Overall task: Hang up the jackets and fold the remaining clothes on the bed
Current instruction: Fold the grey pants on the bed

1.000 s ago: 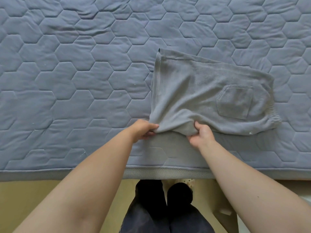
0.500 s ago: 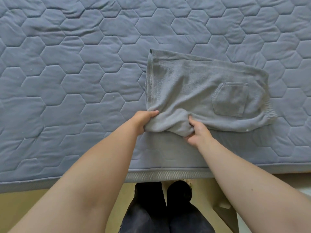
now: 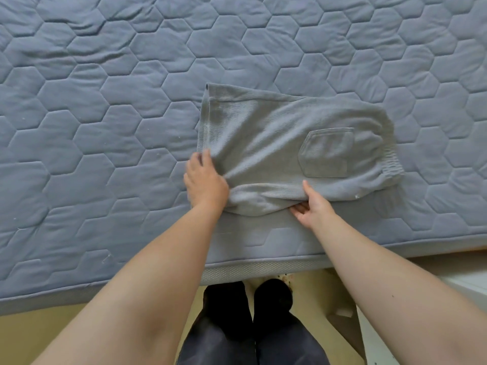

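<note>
A pair of grey shorts [image 3: 276, 143] lies folded on the blue-grey quilted bed [image 3: 105, 127], its back pocket up and its elastic waistband to the right. My left hand [image 3: 204, 180] rests at the shorts' near left corner, by the leg hem, with its fingers on the cloth. My right hand [image 3: 313, 205] holds the rolled near edge: the thumb lies on top and the fingers reach under the fabric. That near edge is bunched and lifted a little between my two hands.
The bed's front edge [image 3: 263, 267] runs across the lower part of the view. Below it are a tan floor [image 3: 39, 330] and my dark trouser legs [image 3: 250, 325]. No jacket or other garment shows.
My left hand has slid up along the left hem. The near edge of the shorts has bunched up further between my hands, and my right hand has shifted right.
</note>
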